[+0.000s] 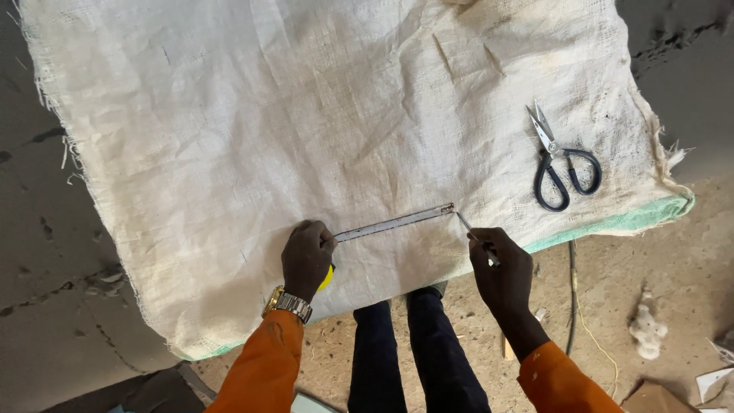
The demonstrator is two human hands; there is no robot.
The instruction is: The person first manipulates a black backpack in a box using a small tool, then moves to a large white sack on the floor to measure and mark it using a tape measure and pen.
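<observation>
A large cream woven sack cloth (pixel 306 115) lies spread flat on a raised surface. My left hand (pixel 307 256) presses a yellow tape measure case onto the cloth near its front edge. The metal tape blade (pixel 394 222) runs out from it to the right. My right hand (pixel 501 268) holds a thin pen (pixel 474 235) with its tip touching the cloth at the blade's far end. A wristwatch (pixel 287 304) sits on my left wrist. Both sleeves are orange.
Black-handled scissors (pixel 562 164) lie on the cloth at the right. A green hem (pixel 627 220) runs along the cloth's right front edge. Below are my dark trousers (pixel 413 352), a dusty floor, a black cable (pixel 572 298), a white fluff scrap (pixel 646 329) and cardboard pieces.
</observation>
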